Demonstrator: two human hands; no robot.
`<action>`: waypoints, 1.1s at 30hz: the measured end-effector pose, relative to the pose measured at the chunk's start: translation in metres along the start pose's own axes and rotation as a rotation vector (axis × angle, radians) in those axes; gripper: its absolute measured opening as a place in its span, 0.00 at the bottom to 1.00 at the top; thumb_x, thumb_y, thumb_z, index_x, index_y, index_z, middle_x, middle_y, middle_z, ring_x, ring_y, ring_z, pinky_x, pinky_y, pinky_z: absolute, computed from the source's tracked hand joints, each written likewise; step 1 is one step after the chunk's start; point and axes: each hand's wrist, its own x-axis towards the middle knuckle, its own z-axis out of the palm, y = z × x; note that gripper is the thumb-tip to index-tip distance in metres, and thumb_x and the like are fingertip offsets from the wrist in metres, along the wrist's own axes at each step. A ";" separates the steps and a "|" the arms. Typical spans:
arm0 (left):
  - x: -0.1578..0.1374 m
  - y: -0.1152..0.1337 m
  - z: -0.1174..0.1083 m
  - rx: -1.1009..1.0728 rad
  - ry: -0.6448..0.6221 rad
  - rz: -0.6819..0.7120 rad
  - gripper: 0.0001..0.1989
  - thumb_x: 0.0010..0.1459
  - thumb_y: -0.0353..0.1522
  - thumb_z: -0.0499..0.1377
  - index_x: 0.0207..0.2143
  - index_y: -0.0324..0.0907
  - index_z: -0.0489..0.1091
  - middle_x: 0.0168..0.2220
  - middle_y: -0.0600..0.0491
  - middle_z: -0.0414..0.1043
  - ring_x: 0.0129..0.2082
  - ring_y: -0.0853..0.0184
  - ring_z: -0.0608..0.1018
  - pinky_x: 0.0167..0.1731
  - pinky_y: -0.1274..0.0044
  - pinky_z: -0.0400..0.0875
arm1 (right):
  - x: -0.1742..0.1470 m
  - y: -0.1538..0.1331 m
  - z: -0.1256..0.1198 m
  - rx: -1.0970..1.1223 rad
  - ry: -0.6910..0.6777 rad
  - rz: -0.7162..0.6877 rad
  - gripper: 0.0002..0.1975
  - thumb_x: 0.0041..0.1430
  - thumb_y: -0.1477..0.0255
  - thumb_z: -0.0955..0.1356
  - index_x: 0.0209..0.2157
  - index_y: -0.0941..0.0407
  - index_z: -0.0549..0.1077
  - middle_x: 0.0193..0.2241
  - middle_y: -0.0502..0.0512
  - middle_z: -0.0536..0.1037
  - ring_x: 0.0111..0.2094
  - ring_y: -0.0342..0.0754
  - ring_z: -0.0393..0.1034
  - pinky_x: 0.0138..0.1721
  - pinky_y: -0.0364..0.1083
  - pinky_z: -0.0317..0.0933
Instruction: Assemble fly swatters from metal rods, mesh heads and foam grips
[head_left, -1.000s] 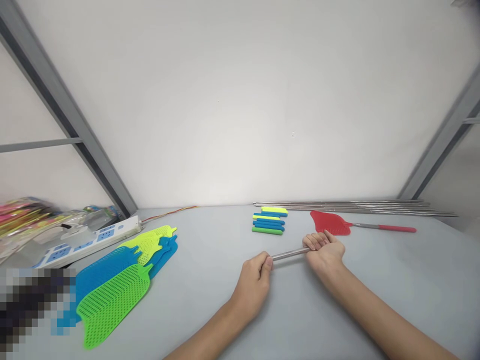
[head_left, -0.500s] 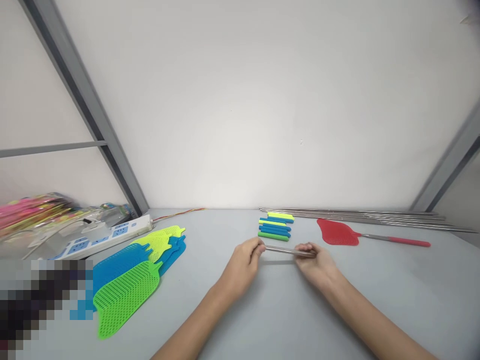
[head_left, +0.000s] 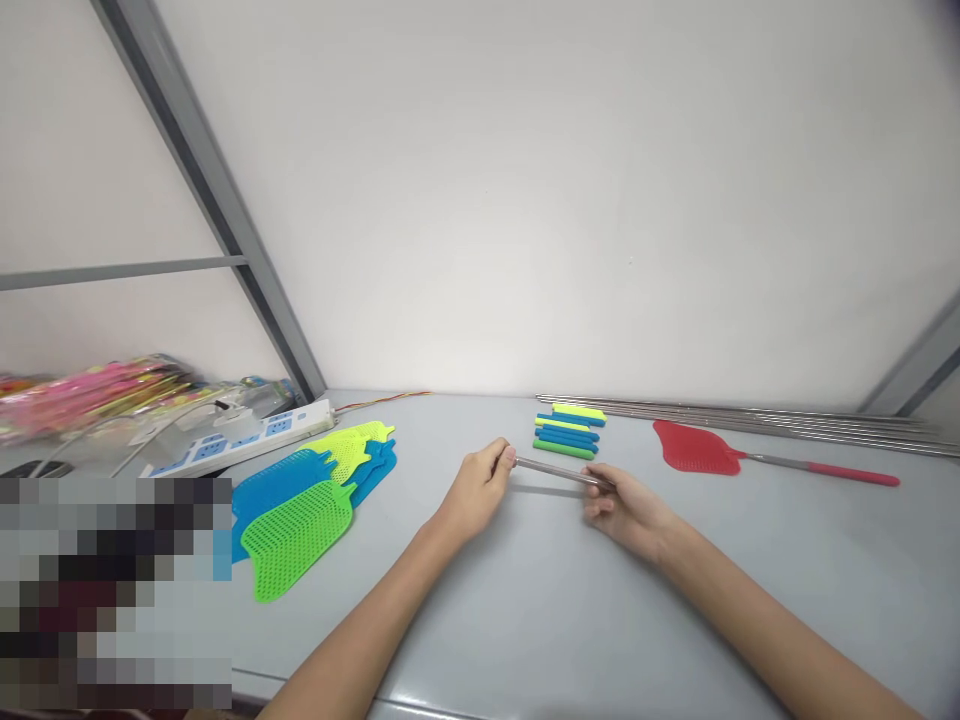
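A short metal rod [head_left: 555, 469] is held above the table between my two hands, sloping down to the right. My left hand [head_left: 476, 490] pinches its left end between thumb and fingers. At the other end, my right hand [head_left: 634, 512] has the rod between thumb and forefinger, with its lower fingers curled loosely. Just behind the rod lie several blue, yellow and green handle sleeves [head_left: 566, 437] in a stack. To the right rests a red fly swatter [head_left: 697, 448] with a metal shaft and red grip. Loose green [head_left: 300, 540], blue [head_left: 281, 482] and yellow swatter heads [head_left: 349, 452] overlap on the left.
Long thin metal rods [head_left: 720, 416] lie along the wall at the back right. A white power strip [head_left: 255, 433] and colourful wrapped packages [head_left: 97, 395] are at the far left. Grey frame posts [head_left: 225, 190] edge the wall. The lower left corner is pixelated.
The camera view has shifted, so the table things appear farther right and higher. Both hands still hold the rod, and my right hand's lower fingers look looser around its end.
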 end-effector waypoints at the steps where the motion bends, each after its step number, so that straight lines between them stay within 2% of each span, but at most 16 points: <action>1: 0.000 0.000 0.000 0.004 -0.001 -0.001 0.15 0.55 0.38 0.38 0.22 0.41 0.53 0.18 0.59 0.51 0.19 0.74 0.56 0.20 0.81 0.50 | 0.000 0.000 0.000 0.005 0.007 -0.012 0.04 0.45 0.73 0.64 0.23 0.59 0.63 0.15 0.46 0.59 0.12 0.32 0.46 0.15 0.36 0.50; 11: 0.000 -0.003 0.000 0.086 0.000 -0.054 0.14 0.55 0.38 0.37 0.22 0.41 0.52 0.18 0.59 0.51 0.19 0.73 0.57 0.20 0.81 0.50 | 0.000 0.008 0.002 -0.020 0.048 -0.086 0.04 0.46 0.73 0.64 0.25 0.59 0.64 0.16 0.46 0.60 0.12 0.33 0.46 0.15 0.37 0.53; 24: -0.002 0.005 -0.005 0.063 0.007 -0.089 0.16 0.55 0.40 0.37 0.30 0.42 0.58 0.18 0.59 0.52 0.19 0.73 0.57 0.20 0.82 0.51 | -0.004 0.006 0.007 0.033 0.082 -0.092 0.03 0.46 0.73 0.63 0.23 0.59 0.64 0.15 0.47 0.60 0.12 0.33 0.46 0.14 0.36 0.51; 33: 0.001 -0.003 -0.014 0.030 0.039 -0.095 0.17 0.55 0.41 0.37 0.32 0.42 0.60 0.18 0.59 0.56 0.19 0.74 0.59 0.21 0.81 0.53 | -0.003 0.009 0.008 0.059 0.125 -0.126 0.04 0.45 0.72 0.62 0.23 0.59 0.64 0.14 0.46 0.60 0.11 0.33 0.44 0.14 0.37 0.51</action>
